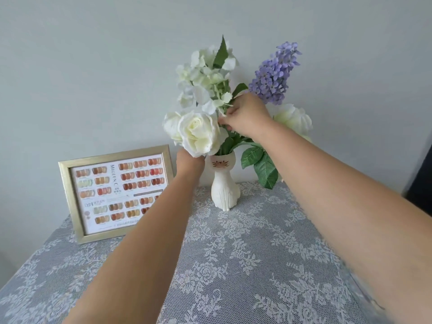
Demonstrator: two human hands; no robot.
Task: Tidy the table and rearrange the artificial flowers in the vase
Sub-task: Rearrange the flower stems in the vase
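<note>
A white cat-shaped vase (225,185) stands at the back of the table, holding artificial flowers. A big white rose (198,133) leans left, a tall white hydrangea (205,73) rises in the middle, a purple lilac spike (274,73) stands on the right, and another white rose (294,118) shows behind my right arm. My right hand (245,114) pinches the hydrangea's stem among the blooms. My left hand (188,163) reaches under the left rose beside the vase's neck; its fingers are hidden by the petals.
A gold picture frame (115,195) with a nail colour chart stands left of the vase, partly behind my left forearm. A grey lace tablecloth (233,253) covers the table. A pale wall is right behind. Green leaves (264,167) hang at the vase's right.
</note>
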